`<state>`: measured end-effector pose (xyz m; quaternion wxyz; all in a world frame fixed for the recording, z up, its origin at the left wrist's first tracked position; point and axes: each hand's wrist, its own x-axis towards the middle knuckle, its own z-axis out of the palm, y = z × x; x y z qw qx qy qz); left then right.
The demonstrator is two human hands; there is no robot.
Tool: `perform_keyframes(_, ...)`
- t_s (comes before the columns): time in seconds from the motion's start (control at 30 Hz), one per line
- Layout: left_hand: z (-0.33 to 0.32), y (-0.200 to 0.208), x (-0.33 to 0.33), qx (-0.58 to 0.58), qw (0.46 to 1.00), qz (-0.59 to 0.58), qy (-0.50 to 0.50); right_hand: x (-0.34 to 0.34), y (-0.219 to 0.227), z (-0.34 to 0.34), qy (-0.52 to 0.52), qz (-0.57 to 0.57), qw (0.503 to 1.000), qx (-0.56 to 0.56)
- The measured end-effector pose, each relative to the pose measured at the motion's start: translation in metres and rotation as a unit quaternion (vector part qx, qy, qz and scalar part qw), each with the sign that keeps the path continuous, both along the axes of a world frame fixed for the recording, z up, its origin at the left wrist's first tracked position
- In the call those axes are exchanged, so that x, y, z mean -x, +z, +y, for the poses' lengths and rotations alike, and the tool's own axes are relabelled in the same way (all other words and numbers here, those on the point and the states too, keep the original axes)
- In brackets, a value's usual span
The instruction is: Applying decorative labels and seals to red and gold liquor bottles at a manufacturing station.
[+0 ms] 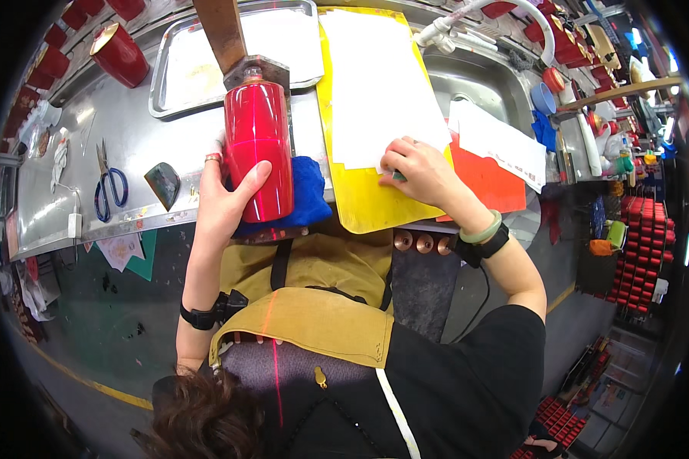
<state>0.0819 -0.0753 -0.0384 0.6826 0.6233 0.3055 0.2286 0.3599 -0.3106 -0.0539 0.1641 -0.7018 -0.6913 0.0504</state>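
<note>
A glossy red cylindrical vessel stands at the near edge of the bench, its top against a dark plate joined to a wooden bar. Around its left side curves my left hand, the thumb lying on the front and the other fingers partly hidden behind. A blue cloth bunches beside and below the vessel. My right hand is closed over the near edge of a white sheet on a yellow board. A small green thing shows between its fingers; its kind is unclear.
Blue-handled scissors and a dark shiny shard lie left of my left hand. Behind is a metal tray. At right are an orange sheet, white printed paper and a sink. More red vessels line the back.
</note>
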Motion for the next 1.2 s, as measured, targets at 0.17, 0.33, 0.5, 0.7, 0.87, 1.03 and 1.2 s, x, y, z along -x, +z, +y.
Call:
perform_keyframes(0.17,0.0,-0.002,0.0,-0.018,1.0,-0.007,-0.002,-0.005,-0.009,0.003,0.011,0.008,1.0,-0.023)
perform_keyframes(0.33,0.001,-0.005,-0.003,0.003,1.0,0.008,-0.011,-0.009,-0.009,0.006,0.039,-0.024,0.999,0.01)
perform_keyframes(0.5,0.002,-0.011,0.0,-0.012,1.0,-0.018,-0.01,-0.007,-0.01,0.006,0.07,-0.087,0.993,0.036)
perform_keyframes(0.7,0.003,-0.013,0.001,-0.009,1.0,-0.026,-0.01,-0.004,-0.012,0.005,0.073,-0.134,0.987,0.046)
perform_keyframes(0.87,0.003,-0.012,0.0,-0.008,1.0,-0.013,-0.014,-0.007,-0.007,0.008,-0.017,0.039,0.995,0.092)
perform_keyframes(1.03,0.002,-0.01,0.002,-0.006,1.0,-0.014,-0.011,-0.007,0.003,0.021,-0.037,0.011,0.986,0.16)
perform_keyframes(1.2,0.002,-0.007,0.001,-0.019,1.0,-0.005,-0.018,-0.005,0.009,0.031,-0.045,0.015,0.979,0.2)
